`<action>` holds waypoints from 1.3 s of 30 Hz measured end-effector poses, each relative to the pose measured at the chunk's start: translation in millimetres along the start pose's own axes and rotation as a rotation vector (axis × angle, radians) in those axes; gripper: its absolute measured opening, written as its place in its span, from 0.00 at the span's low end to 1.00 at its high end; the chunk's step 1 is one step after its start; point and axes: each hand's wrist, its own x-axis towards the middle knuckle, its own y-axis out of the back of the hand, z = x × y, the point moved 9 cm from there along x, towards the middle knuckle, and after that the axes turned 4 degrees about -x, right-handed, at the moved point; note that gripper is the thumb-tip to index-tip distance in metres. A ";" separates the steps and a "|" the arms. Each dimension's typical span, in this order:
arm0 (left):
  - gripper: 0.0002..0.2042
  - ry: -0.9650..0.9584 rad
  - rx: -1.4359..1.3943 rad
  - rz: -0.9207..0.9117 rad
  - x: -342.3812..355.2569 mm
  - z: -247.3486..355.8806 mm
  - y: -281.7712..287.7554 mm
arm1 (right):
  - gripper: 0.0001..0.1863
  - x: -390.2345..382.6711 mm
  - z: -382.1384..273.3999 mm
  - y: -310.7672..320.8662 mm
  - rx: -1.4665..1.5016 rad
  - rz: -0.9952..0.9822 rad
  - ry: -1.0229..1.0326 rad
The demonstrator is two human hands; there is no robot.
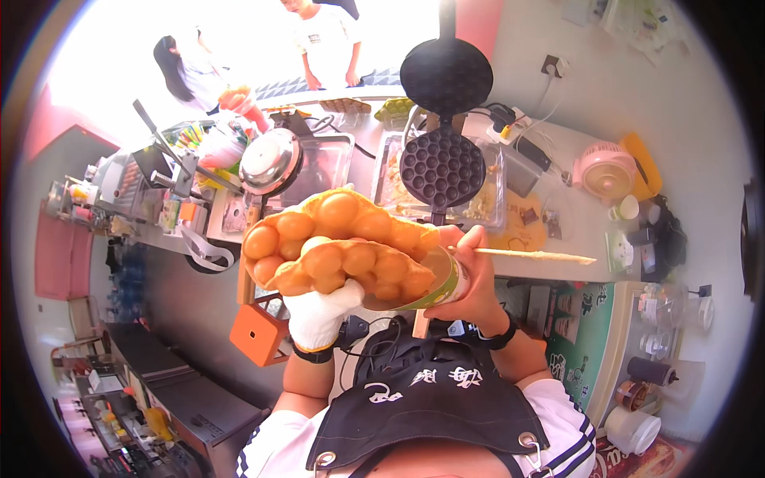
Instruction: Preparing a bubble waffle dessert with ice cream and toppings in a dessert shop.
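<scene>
Pressing against the underside of a golden bubble waffle [339, 247], the left hand [319, 315] wears a white glove, its fingers curled up around the waffle's lower edge. The right hand [470, 279], bare with a dark band at the wrist, has its fingers closed round a paper cup [442, 283] that the waffle's narrow end sits in, and a thin wooden skewer [526, 255] sticks out sideways from between those fingers. Waffle and cup are held up in front of the person's chest, above a dark apron [422, 398].

Beyond the hands, on the tabletop [558, 151], an open bubble-waffle iron [442, 163] stands with its round upper plate [446, 76] lifted behind it. To its left lies a shiny metal lid [271, 159] over a clear tray [323, 167]. To the right stands a small pink fan [606, 171], with an orange flat thing just behind it. An orange box [259, 331] sits low at the left, partly hidden by the gloved hand. Two people stand at the far side of the tabletop, in bright light.
</scene>
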 end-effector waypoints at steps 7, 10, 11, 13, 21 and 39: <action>0.23 -0.106 0.510 -0.078 -13.8 4.6 -52.9 | 0.40 1.5 -7.2 36.6 0.040 0.140 0.045; 0.23 -0.111 0.457 -0.117 -8.2 3.0 -52.7 | 0.40 1.2 -9.0 45.9 0.060 0.124 0.024; 0.24 -0.157 0.468 -0.099 -4.9 1.1 -50.5 | 0.40 0.8 -11.9 46.5 0.054 0.108 0.022; 0.25 -0.288 0.419 0.010 4.0 0.8 -57.5 | 0.40 0.0 -11.5 49.4 0.054 0.086 0.019; 0.35 -0.446 0.328 0.030 -6.5 10.4 -76.3 | 0.38 2.4 -28.1 61.4 0.122 0.055 0.031; 0.29 -0.254 1.065 -0.879 51.3 88.8 -207.3 | 0.36 6.6 -27.7 71.2 -0.078 -0.049 0.141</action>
